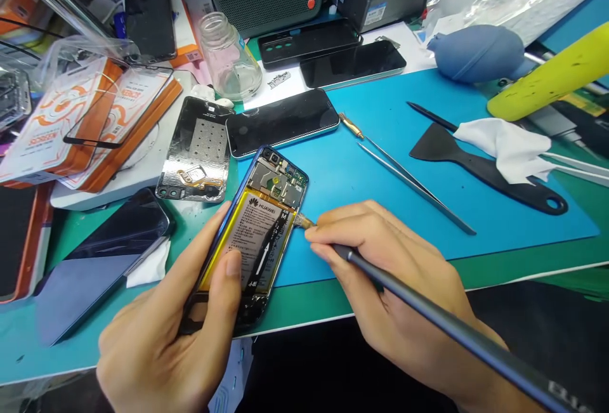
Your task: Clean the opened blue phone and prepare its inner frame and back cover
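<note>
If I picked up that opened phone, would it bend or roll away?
The opened phone probably won't roll, being flat. It's likely stiff: it looks straight in the left hand. Its exposed battery could be easily damaged.

your phone [259, 229] sits in your left hand [166, 330], its open back facing you and its camera end tilted toward one o'clock. the frame shows blue along the edge. metal plates [273, 181] fill the camera end; below them lies the battery [242, 229], yellow-sided, with a grey huawei label and a black strip [266, 254] whose white arrow points toward one o'clock. your dark pen-like tool [428, 308], in your right hand [404, 251], slants toward four o'clock, its brass-coloured tip [303, 221] at the phone's three o'clock edge.
</note>
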{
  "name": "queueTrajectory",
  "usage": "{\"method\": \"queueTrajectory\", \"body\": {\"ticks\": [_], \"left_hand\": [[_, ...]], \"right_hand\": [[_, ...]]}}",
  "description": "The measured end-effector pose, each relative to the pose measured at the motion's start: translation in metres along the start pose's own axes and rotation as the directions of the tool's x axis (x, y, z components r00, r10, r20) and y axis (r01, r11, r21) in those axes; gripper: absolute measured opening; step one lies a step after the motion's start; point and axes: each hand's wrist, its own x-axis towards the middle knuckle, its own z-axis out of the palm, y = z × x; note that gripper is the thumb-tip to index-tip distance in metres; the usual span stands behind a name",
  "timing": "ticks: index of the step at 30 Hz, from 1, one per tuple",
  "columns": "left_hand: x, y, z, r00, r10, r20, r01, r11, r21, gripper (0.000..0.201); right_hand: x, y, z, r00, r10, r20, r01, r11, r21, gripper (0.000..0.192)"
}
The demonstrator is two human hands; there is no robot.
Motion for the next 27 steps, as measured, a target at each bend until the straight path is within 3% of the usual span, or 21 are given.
{"method": "queueTrajectory", "body": {"ticks": [2,6,9,10,12,14,15,16,18,20,22,27], "left_hand": [[0.000,0.002,-0.001,0.999,-0.026,0.034,0.024,0.999,0.049,0.033],[0.001,0.006,-0.001,0.999,-0.037,0.035,0.036,0.999,0.028,0.038],[0.003,0.007,0.000,0.993,-0.097,0.069,0.100,0.994,-0.048,0.036],[0.004,0.007,0.000,0.987,-0.138,0.085,0.145,0.986,-0.084,0.036],[0.006,0.005,0.000,0.968,-0.223,0.115,0.240,0.958,-0.159,0.041],[0.009,0.000,0.000,0.949,-0.276,0.151,0.303,0.930,-0.209,0.045],[0.012,-0.004,0.000,0.943,-0.284,0.173,0.318,0.922,-0.222,0.045],[0.014,-0.007,0.000,0.937,-0.288,0.197,0.330,0.915,-0.231,0.046],[0.018,-0.015,0.001,0.926,-0.292,0.240,0.350,0.903,-0.249,0.048],[0.021,-0.020,0.002,0.922,-0.300,0.244,0.362,0.891,-0.272,0.055],[0.022,-0.023,0.005,0.908,-0.340,0.245,0.407,0.854,-0.324,0.059],[0.023,-0.027,0.004,0.830,-0.436,0.349,0.557,0.608,-0.566,0.062]], "right_hand": [[0.000,0.000,-0.001,0.999,-0.030,0.026,0.029,0.999,0.025,0.009],[0.001,0.000,-0.001,0.999,0.030,-0.025,-0.031,0.999,-0.019,0.011],[-0.002,-0.001,-0.003,0.999,-0.044,0.013,0.041,0.988,0.146,0.011],[-0.004,-0.002,-0.006,0.999,-0.037,-0.028,0.042,0.983,0.177,0.010],[-0.009,0.000,-0.017,0.973,0.046,-0.225,-0.016,0.991,0.134,0.009],[-0.013,0.006,-0.036,0.900,0.068,-0.431,-0.099,0.994,-0.049,0.018],[-0.014,0.011,-0.049,0.885,0.022,-0.466,-0.106,0.982,-0.156,0.024],[-0.013,0.018,-0.063,0.898,-0.060,-0.435,-0.087,0.947,-0.310,0.032],[-0.008,0.033,-0.093,0.958,-0.204,-0.202,0.065,0.840,-0.538,0.047],[0.000,0.046,-0.119,0.980,-0.191,-0.063,0.118,0.800,-0.588,0.046],[0.009,0.054,-0.138,0.990,-0.134,-0.036,0.085,0.792,-0.604,0.040],[0.021,0.057,-0.143,0.998,-0.044,0.047,0.064,0.720,-0.691,0.036]]}}
